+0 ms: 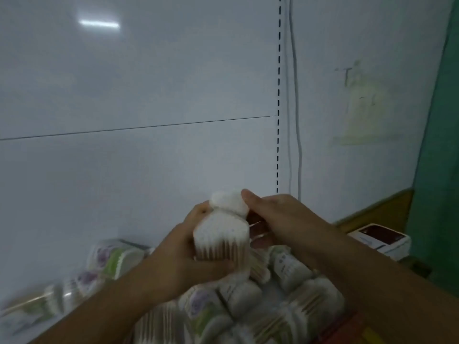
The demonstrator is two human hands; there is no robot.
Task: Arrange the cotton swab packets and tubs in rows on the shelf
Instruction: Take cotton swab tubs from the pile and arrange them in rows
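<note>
No legible text anywhere; whole view soft, blurred. Wall point(352, 78), right side: faint grey scrawl, first stroke like "T", rest too pale to read. Packet point(283, 264), low, right of centre: white label, few small dark printed lines, unreadable. Left packets point(111, 256): purple and green printed panels, motion-smeared, no words made out. Box point(380, 238), far right: dark panel on top, thin dark marks on white side, too small to read.

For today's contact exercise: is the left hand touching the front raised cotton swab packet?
Touching. The head view shows the left hand curled round the cotton swab packet, with no gap.
</note>
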